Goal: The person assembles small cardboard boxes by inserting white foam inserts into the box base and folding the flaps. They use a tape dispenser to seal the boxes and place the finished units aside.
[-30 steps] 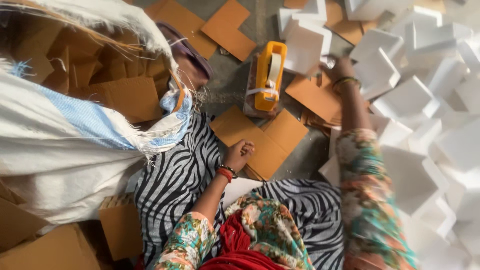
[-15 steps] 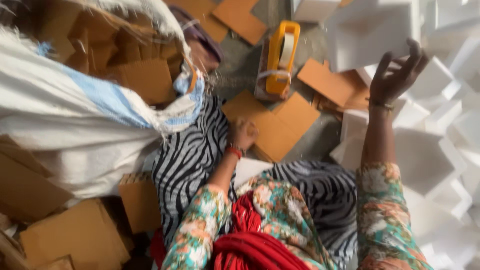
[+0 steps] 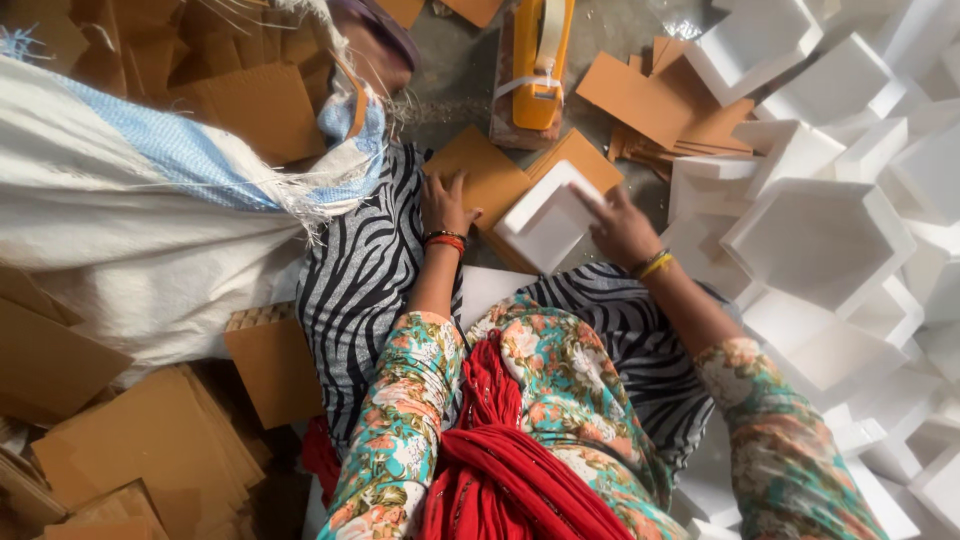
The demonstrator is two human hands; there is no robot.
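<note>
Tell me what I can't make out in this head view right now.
- Yellow tape dispenser: its top is cut off by the upper edge of the head view.
- White foam tray: the right hand covers its right edge, so the grip there is unclear.
- Cardboard sheet under the left hand: its lower part is hidden by the foam tray and the wrist.
- Woven sack: most of its contents are hidden by its fabric.

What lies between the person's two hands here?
In the head view, the corner of a white foam tray fills the gap, resting on brown cardboard sheets. The left hand presses the cardboard; the right hand touches the tray.
</note>
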